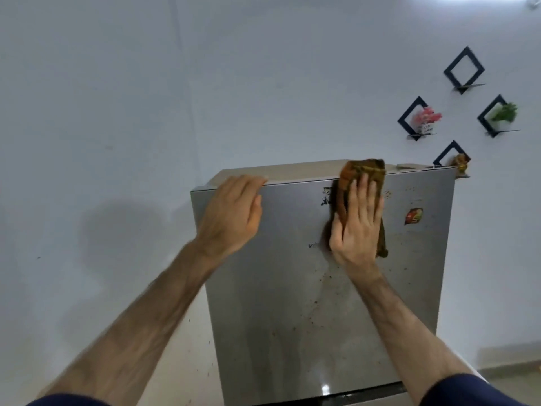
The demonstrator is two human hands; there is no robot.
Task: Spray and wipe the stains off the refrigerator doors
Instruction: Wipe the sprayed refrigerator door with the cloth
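Observation:
A grey steel refrigerator door (287,303) fills the lower middle, speckled with small brown stains and wet streaks. My right hand (358,221) lies flat, fingers spread, and presses a brown-orange cloth (363,168) against the upper part of the door; the cloth folds over the door's top edge. My left hand (234,212) rests on the door's top left corner, fingers hooked over the edge, holding nothing else. A red sticker (413,215) sits on the door to the right of the cloth. No spray bottle is in view.
A pale wall stands behind and left of the fridge. Black diamond wall shelves (464,70) hang at the upper right, one with pink flowers (426,117), one with a green plant (504,112). A small figurine (461,162) stands just behind the fridge's right corner.

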